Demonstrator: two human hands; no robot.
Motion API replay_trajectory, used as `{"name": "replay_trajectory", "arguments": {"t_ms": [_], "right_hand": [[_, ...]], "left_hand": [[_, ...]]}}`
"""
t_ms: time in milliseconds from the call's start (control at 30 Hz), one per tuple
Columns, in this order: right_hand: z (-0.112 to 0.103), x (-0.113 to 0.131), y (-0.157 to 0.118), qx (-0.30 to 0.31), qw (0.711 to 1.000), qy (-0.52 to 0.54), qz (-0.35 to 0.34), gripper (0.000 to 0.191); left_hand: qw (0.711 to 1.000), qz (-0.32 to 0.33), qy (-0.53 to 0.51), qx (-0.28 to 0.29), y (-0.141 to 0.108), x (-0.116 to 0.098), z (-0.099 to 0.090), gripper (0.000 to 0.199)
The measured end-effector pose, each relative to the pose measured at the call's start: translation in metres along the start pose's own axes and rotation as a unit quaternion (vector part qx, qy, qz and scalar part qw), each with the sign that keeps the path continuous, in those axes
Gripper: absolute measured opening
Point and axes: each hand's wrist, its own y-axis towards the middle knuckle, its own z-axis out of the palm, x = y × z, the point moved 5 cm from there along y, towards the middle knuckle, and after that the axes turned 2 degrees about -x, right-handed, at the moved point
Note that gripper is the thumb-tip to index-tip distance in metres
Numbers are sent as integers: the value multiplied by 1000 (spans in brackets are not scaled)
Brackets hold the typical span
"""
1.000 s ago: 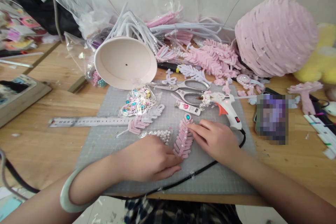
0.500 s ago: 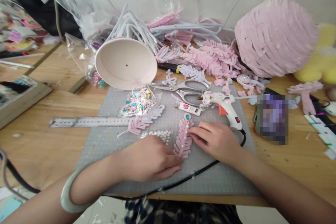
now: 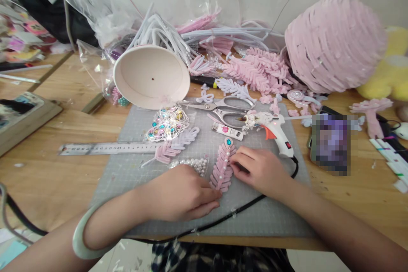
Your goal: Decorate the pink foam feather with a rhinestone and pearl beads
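A pink feather-shaped piece point(image 3: 222, 168) with a row of pearls and a blue gem at its top lies on the grey cutting mat point(image 3: 127, 204). My left hand point(image 3: 186, 193) has its fingers closed on the lower end of the piece. At the right edge of the piece, the closed fingertips of my right hand point(image 3: 261, 170) pinch it near the middle. A packet of white pearls point(image 3: 194, 165) lies partly behind my left hand. Just above are a lighter point(image 3: 227, 131) and a white glue gun point(image 3: 280, 136) with an orange trigger.
Scissors point(image 3: 219, 108), a steel ruler point(image 3: 108, 148) and gem strings point(image 3: 170, 123) lie around the mat's upper part. Behind stand a white bowl point(image 3: 151, 78) and a pink wrapped form point(image 3: 334, 44). A black cable point(image 3: 236, 211) crosses the mat near my wrists. A phone point(image 3: 330, 142) lies right.
The top of the pink piece has tilted slightly to the right, along with the fingertips of my right hand. My left hand has hardly moved.
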Motion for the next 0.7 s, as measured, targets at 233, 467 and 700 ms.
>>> {"name": "replay_trajectory", "arguments": {"t_ms": [233, 467, 700], "right_hand": [[-6, -2, 1, -23, 994, 97, 41, 7], [-11, 1, -2, -54, 997, 59, 10, 8], [-6, 1, 0, -59, 998, 9, -20, 14]], "left_hand": [[1000, -2, -9, -14, -1, 1, 0, 24], [1000, -2, -11, -18, -1, 1, -1, 25], [1000, -4, 5, 15, 0, 1, 2, 24]]}}
